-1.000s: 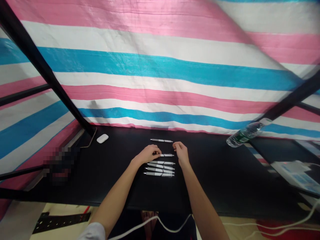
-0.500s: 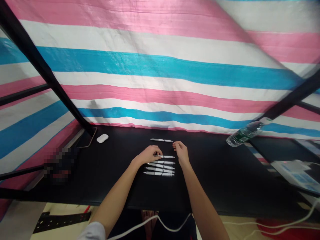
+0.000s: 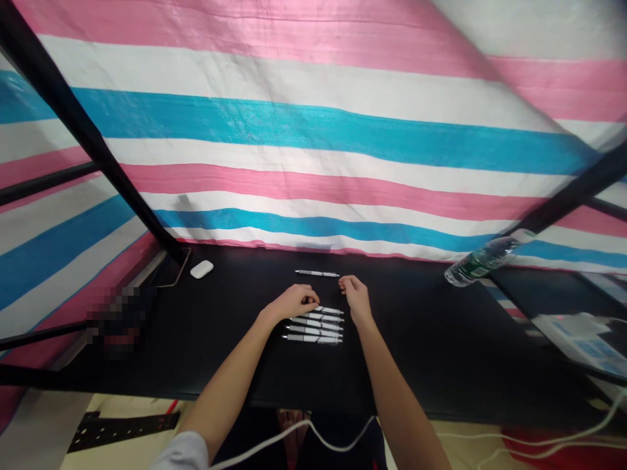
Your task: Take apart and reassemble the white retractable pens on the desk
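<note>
Several white pens (image 3: 316, 326) lie side by side in a row on the black table (image 3: 416, 352). My left hand (image 3: 292, 302) is curled over the left end of the farthest pen in the row (image 3: 329, 310), fingers pinched on it. My right hand (image 3: 356, 298) hovers just right of the row, fingers loosely curled, with nothing visible in it. One more white pen (image 3: 316, 273) lies apart, farther back on the table.
A white earbud case (image 3: 201, 269) sits at the back left beside a phone edge (image 3: 177, 274). A plastic water bottle (image 3: 484, 259) lies at the right. A striped tarp (image 3: 313, 130) walls the back. White cables (image 3: 304, 434) hang below the front edge.
My left hand has drawn the farthest pen toward me, closing the gap to the row. My right hand has barely moved.
</note>
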A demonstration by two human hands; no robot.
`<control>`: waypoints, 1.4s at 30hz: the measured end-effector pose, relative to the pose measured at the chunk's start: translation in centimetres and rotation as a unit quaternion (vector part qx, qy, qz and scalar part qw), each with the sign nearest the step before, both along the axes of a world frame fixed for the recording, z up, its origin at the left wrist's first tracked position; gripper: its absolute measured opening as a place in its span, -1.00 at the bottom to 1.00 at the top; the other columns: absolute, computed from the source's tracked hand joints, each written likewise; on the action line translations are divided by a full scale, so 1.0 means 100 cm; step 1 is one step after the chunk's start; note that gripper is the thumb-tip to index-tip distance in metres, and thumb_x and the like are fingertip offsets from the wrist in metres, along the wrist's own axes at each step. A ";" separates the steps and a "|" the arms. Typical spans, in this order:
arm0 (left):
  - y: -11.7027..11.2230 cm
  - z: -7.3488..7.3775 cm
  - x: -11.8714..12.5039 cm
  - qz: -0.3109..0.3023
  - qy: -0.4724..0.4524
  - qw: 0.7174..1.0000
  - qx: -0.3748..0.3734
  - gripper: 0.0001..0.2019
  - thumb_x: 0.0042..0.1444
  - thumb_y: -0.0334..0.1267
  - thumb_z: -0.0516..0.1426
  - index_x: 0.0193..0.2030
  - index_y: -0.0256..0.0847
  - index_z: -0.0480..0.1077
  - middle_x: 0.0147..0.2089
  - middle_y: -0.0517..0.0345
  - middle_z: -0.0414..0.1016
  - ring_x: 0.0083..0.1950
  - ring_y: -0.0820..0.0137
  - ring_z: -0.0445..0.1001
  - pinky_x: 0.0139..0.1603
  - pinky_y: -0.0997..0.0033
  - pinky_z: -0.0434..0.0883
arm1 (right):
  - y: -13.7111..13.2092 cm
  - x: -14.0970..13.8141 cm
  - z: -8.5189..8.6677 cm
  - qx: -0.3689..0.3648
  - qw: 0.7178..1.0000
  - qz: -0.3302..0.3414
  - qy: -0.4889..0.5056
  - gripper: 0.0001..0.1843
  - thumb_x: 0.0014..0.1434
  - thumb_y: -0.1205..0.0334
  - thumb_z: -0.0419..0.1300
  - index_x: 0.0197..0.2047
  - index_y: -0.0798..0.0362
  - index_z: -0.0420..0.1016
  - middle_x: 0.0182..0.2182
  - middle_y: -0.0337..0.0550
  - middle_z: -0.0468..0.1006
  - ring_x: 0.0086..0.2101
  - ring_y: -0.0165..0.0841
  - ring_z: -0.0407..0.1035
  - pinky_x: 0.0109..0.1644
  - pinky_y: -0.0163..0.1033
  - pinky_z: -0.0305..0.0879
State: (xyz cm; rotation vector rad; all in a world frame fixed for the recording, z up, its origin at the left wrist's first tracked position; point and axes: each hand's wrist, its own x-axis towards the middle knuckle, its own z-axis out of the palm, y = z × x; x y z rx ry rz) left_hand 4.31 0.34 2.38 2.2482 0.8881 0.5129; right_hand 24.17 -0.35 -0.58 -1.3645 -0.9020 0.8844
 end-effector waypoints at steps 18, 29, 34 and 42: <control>0.016 -0.012 -0.011 0.214 -0.055 0.969 0.112 -0.76 0.15 -0.25 0.10 -0.08 -0.20 0.49 -0.10 -0.01 0.48 -0.01 0.25 0.40 0.05 0.23 0.34 | 0.002 0.008 -0.010 0.028 0.975 -0.036 -0.216 -0.69 -0.02 0.19 0.07 -0.25 0.01 0.56 -0.20 -0.07 0.58 -0.09 -0.17 0.36 0.11 -0.04 0.18; 0.024 -0.027 -0.010 0.282 -0.065 0.954 0.077 -0.69 0.07 -0.33 0.16 -0.02 -0.23 0.48 0.01 -0.04 0.54 0.08 0.16 0.44 0.18 0.07 0.32 | 0.001 0.003 -0.010 0.040 0.986 -0.002 -0.159 -0.69 -0.04 0.18 0.17 -0.19 -0.01 0.57 -0.14 -0.08 0.59 -0.03 -0.16 0.41 0.23 0.06 0.10; 0.022 -0.025 -0.004 0.307 -0.215 0.927 -0.024 -0.77 0.03 -0.36 0.17 -0.14 -0.22 0.53 -0.13 0.01 0.59 -0.11 0.27 0.56 0.03 0.21 0.45 | 0.002 0.002 -0.008 0.031 0.999 -0.027 0.020 -0.68 -0.08 0.10 0.27 -0.25 0.08 0.55 -0.37 -0.07 0.61 -0.25 -0.18 0.52 -0.05 -0.04 0.38; 0.021 -0.010 -0.003 0.294 -0.363 0.867 -0.172 -0.74 -0.05 -0.17 0.26 -0.25 -0.30 0.53 -0.40 0.09 0.57 -0.34 0.37 0.54 -0.16 0.34 0.47 | 0.001 0.002 0.003 0.028 0.980 0.033 0.195 -0.66 -0.21 0.03 0.41 -0.39 0.06 0.56 -0.52 -0.21 0.53 -0.42 -0.31 0.49 -0.19 -0.12 0.46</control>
